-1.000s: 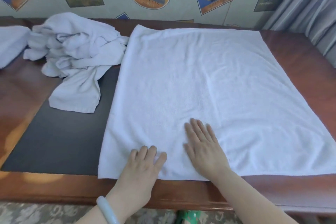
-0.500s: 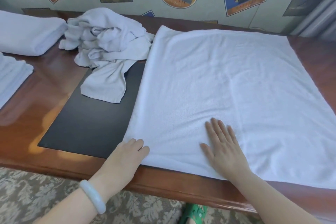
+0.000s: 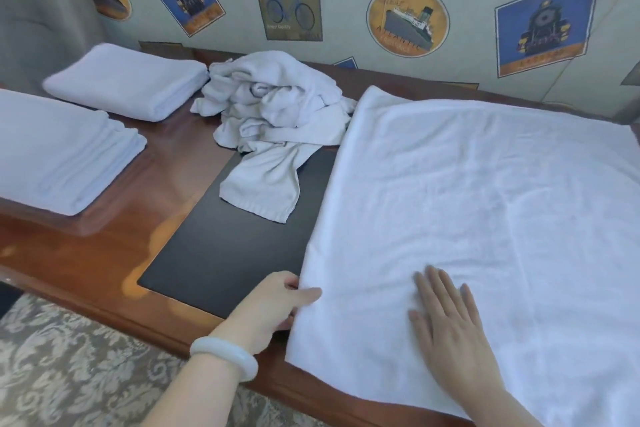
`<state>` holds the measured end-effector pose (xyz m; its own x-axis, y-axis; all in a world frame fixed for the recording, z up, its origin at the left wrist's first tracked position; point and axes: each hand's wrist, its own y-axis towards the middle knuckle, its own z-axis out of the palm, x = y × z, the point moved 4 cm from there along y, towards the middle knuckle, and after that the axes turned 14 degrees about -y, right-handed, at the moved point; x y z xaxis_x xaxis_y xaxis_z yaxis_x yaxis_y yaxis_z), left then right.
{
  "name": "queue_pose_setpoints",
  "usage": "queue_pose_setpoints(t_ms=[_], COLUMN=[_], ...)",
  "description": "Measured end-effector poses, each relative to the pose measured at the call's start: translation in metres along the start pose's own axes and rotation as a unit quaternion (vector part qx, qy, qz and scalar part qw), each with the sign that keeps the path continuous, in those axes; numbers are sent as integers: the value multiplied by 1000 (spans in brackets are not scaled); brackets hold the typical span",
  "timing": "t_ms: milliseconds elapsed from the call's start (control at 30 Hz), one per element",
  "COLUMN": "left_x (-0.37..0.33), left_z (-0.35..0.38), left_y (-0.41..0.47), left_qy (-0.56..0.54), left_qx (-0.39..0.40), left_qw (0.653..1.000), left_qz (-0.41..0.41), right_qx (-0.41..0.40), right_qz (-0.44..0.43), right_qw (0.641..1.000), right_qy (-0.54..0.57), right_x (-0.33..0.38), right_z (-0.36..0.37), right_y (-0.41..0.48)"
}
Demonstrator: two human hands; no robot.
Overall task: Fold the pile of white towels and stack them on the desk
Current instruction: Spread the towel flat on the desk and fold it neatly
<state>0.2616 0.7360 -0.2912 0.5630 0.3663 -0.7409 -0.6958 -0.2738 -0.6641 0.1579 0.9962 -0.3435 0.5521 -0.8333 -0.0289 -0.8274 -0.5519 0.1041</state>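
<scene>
A large white towel [image 3: 485, 204] lies spread flat over the right half of the wooden desk [image 3: 114, 250]. My right hand [image 3: 446, 322] rests flat on it near the front edge, fingers straight. My left hand [image 3: 273, 302], with a pale bangle on the wrist, pinches the towel's near left edge, thumb on top and fingers tucked under. A crumpled pile of white towels [image 3: 273, 114] sits at the back middle. Two folded towels lie on the left: one [image 3: 128, 83] at the back, one [image 3: 59, 152] nearer.
A black desk mat [image 3: 228, 246] lies between the pile and the spread towel. A papered wall with picture prints runs behind the desk. A grey curtain [image 3: 38, 3] hangs at the far left. Patterned carpet [image 3: 69, 374] lies below the desk's front edge.
My left hand slid from the towel's front to its near left edge and took hold of it. My right hand stayed flat. The view swung left, bringing the folded towels in.
</scene>
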Motion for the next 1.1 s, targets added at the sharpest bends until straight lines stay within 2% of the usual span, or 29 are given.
queue_pose_setpoints(t_ms=[67, 100, 200, 267, 333, 367, 433, 567, 600, 667, 700, 733, 800, 833, 900, 933, 1000, 1100], left_x=[-3, -4, 6, 14, 20, 22, 28, 34, 30, 17, 8, 1, -7, -8, -4, -6, -6, -10], left_z=[1, 0, -4, -8, -16, -19, -18, -26, -27, -22, -16, -4, 35, 58, 100, 115, 120, 89], left_y=[-6, -9, -12, -7, -3, -7, -18, -29, -32, -31, -28, -22, -6, 7, 38, 52, 80, 105], left_qy=[-99, -95, 11, 55, 110, 154, 243, 314, 359, 474, 529, 556, 533, 537, 585, 604, 624, 589], left_qx=[85, 117, 164, 111, -27, -91, -149, -154, -143, -152, -178, -204, -167, -113, -28, -13, -30, -125], left_qw=[991, 988, 986, 992, 991, 980, 954, 936, 922, 866, 823, 778, 740, 726, 693, 681, 681, 721], left_qz=[-29, -28, -12, 27, 77, 83, 87, 44, 32, 53, 107, 210, 374, 414, 420, 413, 381, 341], right_qx=[7, 10, 15, 12, 17, 23, 32, 32, 30, 19, 12, 0, -27, -33, -31, -28, -12, 4], right_qz=[-2, -2, 2, 2, -6, -9, -9, 2, 3, 8, 9, 6, -11, -17, -6, 4, 13, 11], right_qw=[1000, 1000, 1000, 1000, 1000, 1000, 999, 999, 999, 999, 999, 1000, 1000, 999, 999, 999, 1000, 999], right_qy=[10, 15, 23, 21, 8, -2, -20, -31, -31, -33, -30, -23, -5, 4, 15, 14, -2, -32], right_x=[-2, -2, 1, 1, 0, 0, 1, 5, 7, 12, 15, 17, 19, 18, 11, 6, -6, -18], right_z=[-2, -3, -6, -9, -8, -7, -5, -1, 0, 2, 2, 0, -8, -10, -11, -8, 1, 13], right_y=[-2, -1, 1, 0, -1, -2, -2, -8, -11, -17, -19, -18, -6, 4, 30, 43, 65, 76])
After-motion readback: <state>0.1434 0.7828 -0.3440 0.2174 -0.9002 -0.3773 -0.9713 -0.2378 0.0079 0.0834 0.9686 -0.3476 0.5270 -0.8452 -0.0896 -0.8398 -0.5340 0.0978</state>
